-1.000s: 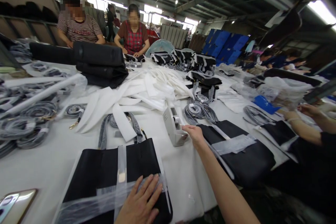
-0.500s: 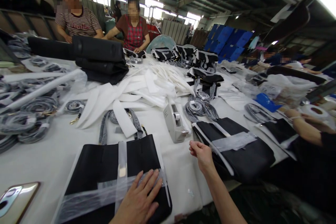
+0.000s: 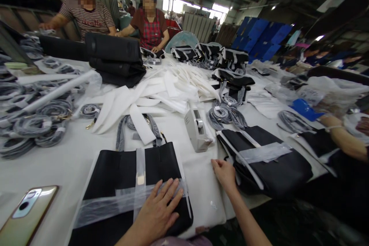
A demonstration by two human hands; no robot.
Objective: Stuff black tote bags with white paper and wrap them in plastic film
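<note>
My left hand [image 3: 160,211] lies flat with fingers spread on the lower right of a black bag [image 3: 121,173]. The bag is wrapped with clear and white strips and lies on the white table [image 3: 72,150], its grey straps pointing away from me. My right hand [image 3: 224,172] hovers just right of that bag, below a white tape dispenser [image 3: 197,130]. Its fingers are curled together in a pinch, and what they hold is too small to make out. A second wrapped black bag [image 3: 271,169] lies right beside that hand.
A phone [image 3: 27,211] lies at the near left. Coiled grey straps [image 3: 34,123] fill the left side; white foam strips [image 3: 164,94] and stacked black bags [image 3: 115,59] cover the middle. Two people work at the far side, and another person's arm [image 3: 343,140] reaches in at right.
My right hand has drawn back from the tape dispenser toward me and down near the bag's right edge. My left hand has stayed flat on the bag.
</note>
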